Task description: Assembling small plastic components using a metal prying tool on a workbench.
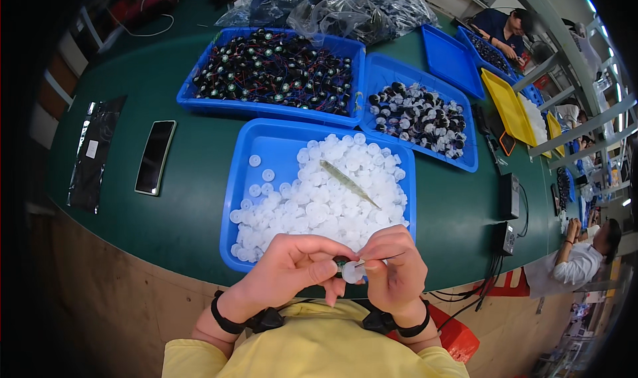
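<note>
Nearest, yellow shirt (319, 341): along the lower edge, between the two forearms.
Left hand (292, 268): nearly closed, thumb and fingers gripping a small dark round part (341, 261) by the tray's near edge.
White disc (353, 273): against that part, between the two hands; whether it is fastened, I cannot tell.
Right hand (399, 268): narrowed to a pinch on a thin strand (392, 257), close beside the disc; wire or tool is unclear.
Blue tray (232, 178): just beyond the hands, heaped with translucent white caps (299, 215); a slim greenish stick (349, 184) lies on top.
Phone (156, 157): left of the tray on the green table (193, 178), a black pouch (94, 155) farther left.
Second blue tray (468, 148): farther back on the right, filled with dark parts and whitish pieces.
Large blue bin (266, 113): beside it, full of dark wired parts.
Clear plastic bags (359, 15): behind the bin.
</note>
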Demonstrator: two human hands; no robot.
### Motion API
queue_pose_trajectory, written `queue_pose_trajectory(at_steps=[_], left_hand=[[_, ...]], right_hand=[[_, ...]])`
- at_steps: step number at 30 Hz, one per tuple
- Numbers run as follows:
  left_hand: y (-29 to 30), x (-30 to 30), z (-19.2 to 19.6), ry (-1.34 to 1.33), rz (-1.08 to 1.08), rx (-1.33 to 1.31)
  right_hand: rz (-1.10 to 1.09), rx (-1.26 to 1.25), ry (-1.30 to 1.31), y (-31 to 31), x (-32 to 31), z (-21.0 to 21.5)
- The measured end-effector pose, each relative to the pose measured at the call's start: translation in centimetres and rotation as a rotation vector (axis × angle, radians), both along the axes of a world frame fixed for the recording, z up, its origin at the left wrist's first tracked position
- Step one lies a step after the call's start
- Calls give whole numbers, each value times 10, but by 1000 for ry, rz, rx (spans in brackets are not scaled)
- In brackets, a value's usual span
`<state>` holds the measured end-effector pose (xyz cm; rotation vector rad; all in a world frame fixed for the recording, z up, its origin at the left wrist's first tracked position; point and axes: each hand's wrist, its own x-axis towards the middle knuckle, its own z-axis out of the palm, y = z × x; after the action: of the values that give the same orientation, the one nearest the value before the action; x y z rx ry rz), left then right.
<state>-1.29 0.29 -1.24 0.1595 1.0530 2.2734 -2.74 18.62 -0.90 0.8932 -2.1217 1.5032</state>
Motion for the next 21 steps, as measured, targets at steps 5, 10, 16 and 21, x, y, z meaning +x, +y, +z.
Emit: queue_pose_trajectory(at_steps=[5,10,16,21], left_hand=[[0,1,-5,40,-5,24],[8,4,-4,76,60,-55],[21,8,-7,347,346,-147],[12,2,1,62,196,56]], right_hand=[[138,-8,-110,7,-1,6],[68,74,31,17,0,2],[-205,185,231,5,11,8],[-26,108,175,5,4,10]])
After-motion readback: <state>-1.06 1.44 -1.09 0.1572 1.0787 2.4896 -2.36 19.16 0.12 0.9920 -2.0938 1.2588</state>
